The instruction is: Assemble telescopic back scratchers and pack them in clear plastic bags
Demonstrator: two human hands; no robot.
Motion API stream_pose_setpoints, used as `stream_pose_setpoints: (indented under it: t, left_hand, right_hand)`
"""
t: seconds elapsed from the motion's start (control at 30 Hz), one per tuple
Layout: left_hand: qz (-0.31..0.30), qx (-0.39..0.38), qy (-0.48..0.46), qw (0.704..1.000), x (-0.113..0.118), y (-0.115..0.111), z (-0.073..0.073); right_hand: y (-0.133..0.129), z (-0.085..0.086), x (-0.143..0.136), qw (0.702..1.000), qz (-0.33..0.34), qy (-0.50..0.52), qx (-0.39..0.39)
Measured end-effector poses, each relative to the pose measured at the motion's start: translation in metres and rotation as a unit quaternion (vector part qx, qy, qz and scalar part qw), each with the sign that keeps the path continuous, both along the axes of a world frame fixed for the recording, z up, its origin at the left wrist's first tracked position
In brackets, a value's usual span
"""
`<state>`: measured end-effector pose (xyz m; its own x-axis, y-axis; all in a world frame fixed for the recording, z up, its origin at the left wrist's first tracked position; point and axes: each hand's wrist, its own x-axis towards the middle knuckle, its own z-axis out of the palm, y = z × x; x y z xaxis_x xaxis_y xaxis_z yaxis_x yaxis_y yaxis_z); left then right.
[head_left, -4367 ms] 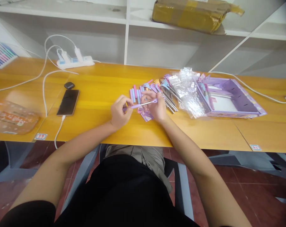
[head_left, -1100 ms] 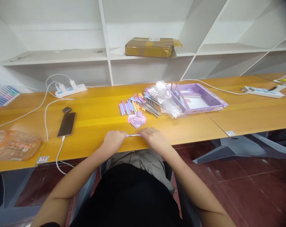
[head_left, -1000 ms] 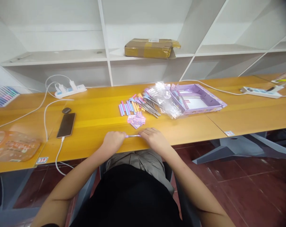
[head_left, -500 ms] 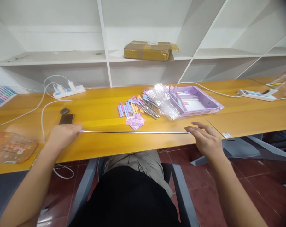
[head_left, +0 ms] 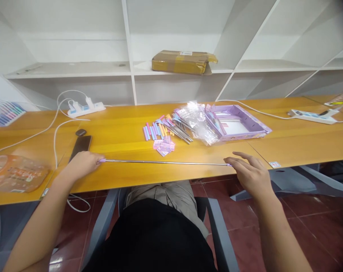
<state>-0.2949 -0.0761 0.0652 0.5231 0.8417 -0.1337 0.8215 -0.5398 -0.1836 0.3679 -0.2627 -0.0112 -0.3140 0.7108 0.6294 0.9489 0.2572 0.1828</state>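
Observation:
A long, thin metal rod [head_left: 165, 163] with purple ends stretches between my hands over the front of the table. My left hand [head_left: 84, 164] is closed on its left end. At the other end, my right hand [head_left: 249, 170] pinches the purple tip, its other fingers partly spread. Beyond the rod lie pink and purple cards [head_left: 164, 146], short coloured tubes [head_left: 154, 130] and a heap of metal sticks with coloured hand-shaped ends [head_left: 178, 128]. Clear plastic bags [head_left: 201, 122] lean against a purple box [head_left: 252, 121] holding flat pieces.
A phone [head_left: 81, 145] and small dark case [head_left: 81, 132] lie near my left hand. Power strips [head_left: 86, 109] with white cables sit on both sides. An orange bag [head_left: 20, 173] lies left. Behind, a taped carton [head_left: 181, 62] rests on a white shelf.
Both hands and the rod appear slightly lower in the view, with the right end now a little lower than the left. The background has shifted slightly right.

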Motion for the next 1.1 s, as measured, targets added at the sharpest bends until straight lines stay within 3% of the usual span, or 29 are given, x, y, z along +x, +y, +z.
stream_pose_setpoints:
  t: [0.27, 0.5, 0.7, 0.8, 0.9, 1.03, 1.1]
  left_hand:
    - [0.008, 0.012, -0.003, 1.000, 0.004, -0.006, -0.016]
    - [0.039, 0.006, -0.032, 0.999, 0.015, -0.011, -0.015]
    - [0.048, 0.000, 0.008, 0.999, 0.022, -0.011, -0.015]
    - [0.043, -0.013, 0.026, 0.999, 0.042, -0.016, -0.017]
    - [0.042, -0.029, 0.019, 0.999, 0.087, -0.028, -0.022]
    - [0.016, -0.056, -0.026, 0.998, 0.165, -0.041, -0.034]
    - [0.025, -0.063, -0.033, 0.997, 0.191, -0.042, -0.037]
  right_hand:
    - [-0.002, -0.006, 0.004, 0.998, 0.012, 0.044, -0.033]
    - [-0.006, -0.006, -0.003, 0.995, -0.037, 0.089, 0.001]
    - [-0.005, -0.004, -0.006, 0.998, -0.019, 0.055, 0.035]
    - [0.004, -0.001, -0.011, 0.998, -0.006, 0.062, 0.025]
    - [0.025, 0.000, -0.050, 0.995, 0.044, 0.090, -0.005]
    - [0.065, -0.010, -0.155, 0.984, 0.143, 0.097, -0.053]
    - [0.082, -0.020, -0.200, 0.986, 0.117, 0.100, -0.070]
